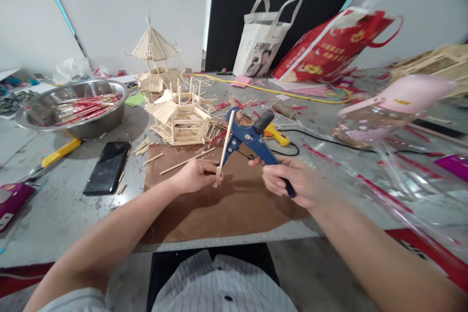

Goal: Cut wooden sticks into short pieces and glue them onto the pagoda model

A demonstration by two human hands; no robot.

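Note:
My left hand (pixel 195 175) pinches a thin wooden stick (pixel 227 139), which stands up at a slight tilt. In my right hand (pixel 287 178) is a blue hand cutter (pixel 252 139), its handle gripped by my closed fingers. The cutter's head is right by the stick; whether its blade touches the stick I cannot tell. Below both hands lies a brown sheet (pixel 234 214). Just beyond it stands a model of a six-sided building made of sticks (pixel 181 122). A loose stick (pixel 186 161) rests on the brown sheet, left of the cutter.
On the left are a metal bowl (pixel 120 102) of red-wrapped sticks, a black phone (pixel 107 168) and a yellow-handled tool (pixel 61 152). A stick pagoda (pixel 155 53) stands behind. To the right are a yellow tool (pixel 280 135) with a black cord, a pink-lidded bottle (pixel 398 100) and wrappers.

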